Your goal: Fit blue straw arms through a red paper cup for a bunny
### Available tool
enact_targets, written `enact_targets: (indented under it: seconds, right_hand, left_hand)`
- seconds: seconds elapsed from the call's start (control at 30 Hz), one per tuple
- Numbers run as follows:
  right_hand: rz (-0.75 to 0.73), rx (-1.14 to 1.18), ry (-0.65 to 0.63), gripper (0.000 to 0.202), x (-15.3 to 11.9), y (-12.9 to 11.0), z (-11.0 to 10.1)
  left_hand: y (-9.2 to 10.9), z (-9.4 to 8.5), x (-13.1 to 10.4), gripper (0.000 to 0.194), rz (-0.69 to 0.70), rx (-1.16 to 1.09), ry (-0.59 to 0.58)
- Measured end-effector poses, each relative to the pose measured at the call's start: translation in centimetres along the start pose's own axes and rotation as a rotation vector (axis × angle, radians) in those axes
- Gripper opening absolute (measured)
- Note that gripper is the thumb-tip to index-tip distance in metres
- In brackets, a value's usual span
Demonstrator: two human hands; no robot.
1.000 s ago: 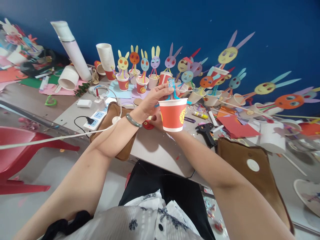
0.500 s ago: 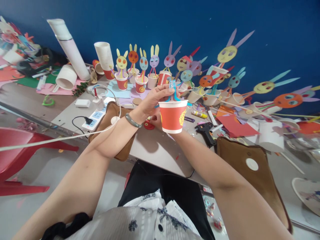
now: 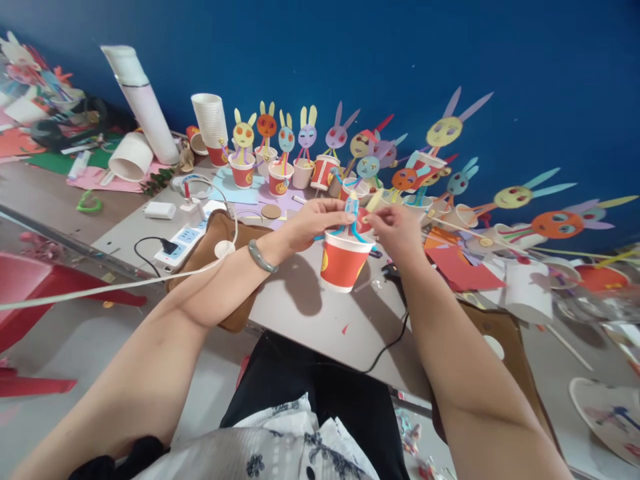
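Note:
A red paper cup with a white rim and yellow print hangs a little above the table. Blue pipe cleaners rise out of it, and my left hand pinches them near their top. My right hand is closed on the edge of a red paper rabbit head with pale yellow ears. That head is right behind the top of the pipe cleaners; whether the two touch, I cannot tell. The fingertips of both hands are close together over the cup.
Finished rabbit cups, such as one with a yellow head, line the blue wall. To the left are a stack of white cups, a tall bottle and a power strip with cables. Red paper lies at right.
My right hand has come up from the table behind the cup, bringing the red rabbit head to the pipe cleaners. My left hand and the cup have dropped slightly.

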State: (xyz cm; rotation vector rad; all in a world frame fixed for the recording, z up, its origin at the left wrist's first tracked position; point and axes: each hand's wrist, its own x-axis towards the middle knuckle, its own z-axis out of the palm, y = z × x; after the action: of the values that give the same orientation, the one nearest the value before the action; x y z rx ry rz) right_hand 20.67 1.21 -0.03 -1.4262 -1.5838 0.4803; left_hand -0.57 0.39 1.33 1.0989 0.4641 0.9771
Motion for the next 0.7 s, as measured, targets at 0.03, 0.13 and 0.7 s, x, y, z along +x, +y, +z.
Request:
enact_targets:
  seconds: [0.03, 0.13, 0.7]
  right_hand:
    - [0.047, 0.061, 0.085, 0.016, 0.0, 0.0, -1.0]
    - [0.105, 0.289, 0.257, 0.022, -0.8, -0.8, -2.5]
    - [-0.025, 0.531, 0.171, 0.034, -2.8, -4.8, -2.2]
  left_hand:
    - [-0.4, 0.2, 0.0, 0.034, -0.021, 0.018, 0.018]
    - [-1.4, 0.7, -0.1, 0.029, -0.048, 0.091, 0.042]
    - [-2.5, 0.7, -0.5, 0.014, -0.041, 0.293, 0.002]
